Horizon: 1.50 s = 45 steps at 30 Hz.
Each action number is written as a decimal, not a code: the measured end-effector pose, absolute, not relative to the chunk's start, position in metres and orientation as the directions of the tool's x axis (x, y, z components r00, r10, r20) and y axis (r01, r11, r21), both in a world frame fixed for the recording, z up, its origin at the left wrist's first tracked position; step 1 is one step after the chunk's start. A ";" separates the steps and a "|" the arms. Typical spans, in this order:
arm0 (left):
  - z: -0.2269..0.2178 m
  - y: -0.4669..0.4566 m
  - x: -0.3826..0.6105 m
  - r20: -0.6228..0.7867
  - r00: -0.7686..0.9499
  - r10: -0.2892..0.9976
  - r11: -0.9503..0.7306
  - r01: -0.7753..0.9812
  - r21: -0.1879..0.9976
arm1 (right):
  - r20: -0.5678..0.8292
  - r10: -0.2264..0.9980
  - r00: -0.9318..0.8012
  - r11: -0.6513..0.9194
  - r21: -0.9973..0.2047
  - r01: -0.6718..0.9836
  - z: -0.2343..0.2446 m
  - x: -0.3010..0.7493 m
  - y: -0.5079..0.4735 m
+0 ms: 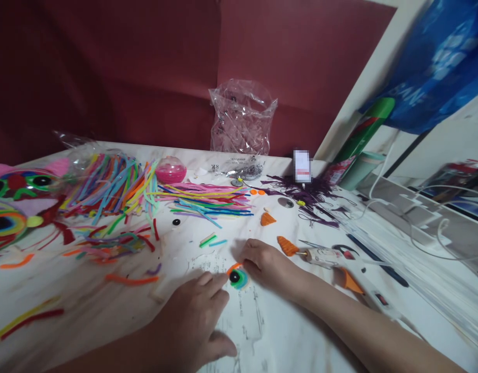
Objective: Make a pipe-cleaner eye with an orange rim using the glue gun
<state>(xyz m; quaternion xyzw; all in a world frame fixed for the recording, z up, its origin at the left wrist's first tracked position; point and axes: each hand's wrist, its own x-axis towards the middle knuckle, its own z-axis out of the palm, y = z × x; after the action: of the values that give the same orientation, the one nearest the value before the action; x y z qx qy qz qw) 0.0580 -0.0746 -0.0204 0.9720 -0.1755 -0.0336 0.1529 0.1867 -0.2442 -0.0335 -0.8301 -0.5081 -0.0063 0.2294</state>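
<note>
A round eye piece [239, 280] lies on a printed paper sheet [250, 321]; it has a black bead-like centre and blue, green and yellow rings of fuzzy pipe cleaner. An orange pipe cleaner [233, 268] curves along its upper left edge. My left hand [198, 313] touches the piece's left side with a fingertip, its thumb spread well apart. On the other side, my right hand [264, 263] rests with curled fingers right beside the upper right edge. What those fingertips pinch, if anything, is hidden.
Pipe cleaners in many colours [106, 186] lie at the back left, beside decorated masks [21, 181]. A glue gun [322, 256] and orange cones [287, 246] lie to the right. Behind are purple shreds [320, 199], a phone [302, 166] and a clear bag [242, 119].
</note>
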 end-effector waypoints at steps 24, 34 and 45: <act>-0.016 -0.075 0.057 -0.097 0.932 -0.348 -0.915 -0.315 0.250 | 0.025 0.694 0.719 -0.656 -0.390 0.646 -0.031 0.172 -0.250; -0.018 -0.074 0.057 -0.063 0.933 -0.356 -0.912 -0.331 0.243 | -0.024 0.675 0.738 -0.668 -0.445 0.596 -0.029 0.172 -0.252; -0.014 -0.075 0.057 -0.072 0.932 -0.356 -0.914 -0.331 0.235 | -0.024 0.628 0.778 -0.714 -0.417 0.563 -0.026 0.157 -0.259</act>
<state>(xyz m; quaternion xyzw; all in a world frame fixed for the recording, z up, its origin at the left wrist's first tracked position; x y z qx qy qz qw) 0.0572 -0.0746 -0.0138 0.9765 -0.1761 -0.0568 0.1101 0.1573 -0.2593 -0.0261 -0.9220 -0.3228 0.0820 0.1973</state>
